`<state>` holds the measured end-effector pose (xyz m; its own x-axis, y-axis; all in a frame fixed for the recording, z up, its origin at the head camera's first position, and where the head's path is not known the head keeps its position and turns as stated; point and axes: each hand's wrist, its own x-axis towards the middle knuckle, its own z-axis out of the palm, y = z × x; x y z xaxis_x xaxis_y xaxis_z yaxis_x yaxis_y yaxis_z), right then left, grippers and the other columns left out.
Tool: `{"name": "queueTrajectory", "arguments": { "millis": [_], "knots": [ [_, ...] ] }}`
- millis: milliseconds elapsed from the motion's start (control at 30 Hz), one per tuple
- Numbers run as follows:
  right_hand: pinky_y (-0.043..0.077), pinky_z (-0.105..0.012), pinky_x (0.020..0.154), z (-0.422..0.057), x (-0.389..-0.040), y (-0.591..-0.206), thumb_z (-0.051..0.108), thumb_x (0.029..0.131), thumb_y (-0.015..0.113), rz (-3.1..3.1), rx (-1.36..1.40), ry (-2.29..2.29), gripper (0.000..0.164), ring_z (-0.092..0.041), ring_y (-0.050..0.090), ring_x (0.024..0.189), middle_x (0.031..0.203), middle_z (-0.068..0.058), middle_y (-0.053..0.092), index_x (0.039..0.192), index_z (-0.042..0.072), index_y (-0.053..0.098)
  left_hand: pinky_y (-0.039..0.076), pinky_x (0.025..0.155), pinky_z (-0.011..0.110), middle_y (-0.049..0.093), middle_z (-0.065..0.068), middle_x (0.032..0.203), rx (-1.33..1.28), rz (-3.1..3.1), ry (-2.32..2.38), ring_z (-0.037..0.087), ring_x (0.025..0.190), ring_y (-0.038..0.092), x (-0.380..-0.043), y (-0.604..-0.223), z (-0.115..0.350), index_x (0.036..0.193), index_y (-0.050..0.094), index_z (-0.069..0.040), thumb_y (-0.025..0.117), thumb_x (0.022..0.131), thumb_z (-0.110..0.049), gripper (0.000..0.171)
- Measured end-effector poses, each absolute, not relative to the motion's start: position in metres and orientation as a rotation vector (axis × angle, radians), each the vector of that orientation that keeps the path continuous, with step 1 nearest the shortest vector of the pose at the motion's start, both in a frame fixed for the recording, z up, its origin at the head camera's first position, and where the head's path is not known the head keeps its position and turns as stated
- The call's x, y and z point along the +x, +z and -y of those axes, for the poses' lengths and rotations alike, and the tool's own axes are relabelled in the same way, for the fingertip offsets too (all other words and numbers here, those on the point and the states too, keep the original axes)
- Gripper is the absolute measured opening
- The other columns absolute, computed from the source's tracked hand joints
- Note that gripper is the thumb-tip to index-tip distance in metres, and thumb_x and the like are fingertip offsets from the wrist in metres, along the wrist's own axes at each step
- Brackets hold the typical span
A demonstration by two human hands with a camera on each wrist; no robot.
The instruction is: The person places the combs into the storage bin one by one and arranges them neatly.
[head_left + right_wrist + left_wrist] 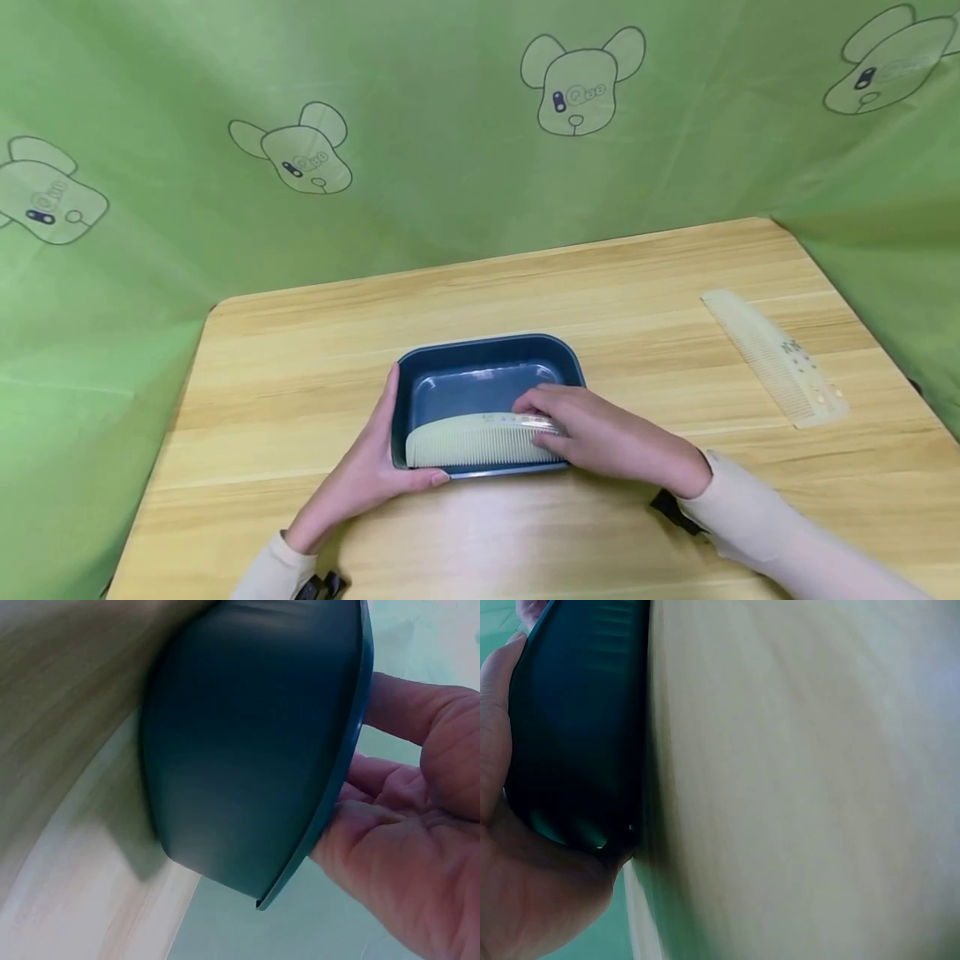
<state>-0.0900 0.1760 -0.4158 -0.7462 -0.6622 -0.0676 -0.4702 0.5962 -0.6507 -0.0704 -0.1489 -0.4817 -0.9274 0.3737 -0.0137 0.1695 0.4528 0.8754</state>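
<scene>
A dark blue rectangular tray [480, 390] with raised walls rests on the table. At its left side, my left hand [373, 467] grips the near left corner, thumb along the front wall and fingers along the left wall. My right hand [607, 429] reaches over the tray's right side and pinches the right end of a pale green comb [461, 442]. That comb lies lengthwise along the tray's near wall, teeth downward, inside the rim. In the right wrist view the tray's outer wall [247, 757] hides the comb, and the fingers go behind the rim.
A second pale, translucent comb [776, 358] with small flower prints lies slanted on the right part of the wooden table [300, 333]. Green cloth [450, 167] with bear-head drawings hangs behind the table and along its sides.
</scene>
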Motion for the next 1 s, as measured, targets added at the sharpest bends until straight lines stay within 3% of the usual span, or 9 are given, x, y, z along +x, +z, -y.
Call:
{"name": "queueTrajectory", "arguments": {
  "millis": [333,633,1000],
  "knots": [
    [0.053,-0.040,0.097,-0.172,-0.088,-0.417,0.016,0.097,0.072,-2.543,-0.914,-0.857,0.033,-0.014,0.057,0.111,0.119,0.006,0.063,0.129,0.014,0.064,0.015,0.121,0.066,-0.004,-0.011,0.172,0.444,-2.492,1.467,0.021,0.158,0.005,-0.071,-0.478,0.150,0.162,-0.013,-0.042,0.097,0.068,-0.040,0.145],
    [0.053,-0.038,0.092,-0.173,-0.089,-0.418,0.019,0.096,0.073,-2.547,-0.938,-0.844,0.037,-0.014,0.057,0.105,0.118,0.003,0.062,0.131,0.012,0.061,0.015,0.121,0.066,-0.004,-0.009,0.172,0.450,-2.478,1.482,0.023,0.158,0.005,-0.071,-0.480,0.150,0.162,-0.013,-0.041,0.097,0.068,-0.038,0.145],
    [0.052,-0.033,0.105,-0.188,-0.097,-0.420,0.020,0.097,0.073,-2.320,-0.752,-1.193,0.049,-0.016,0.063,0.121,0.138,-0.006,0.062,0.141,0.008,0.056,0.015,0.121,0.067,-0.005,-0.011,0.172,0.425,-2.485,1.455,0.023,0.158,0.004,-0.070,-0.481,0.149,0.162,-0.014,-0.042,0.096,0.070,-0.040,0.144]
  ]
}}
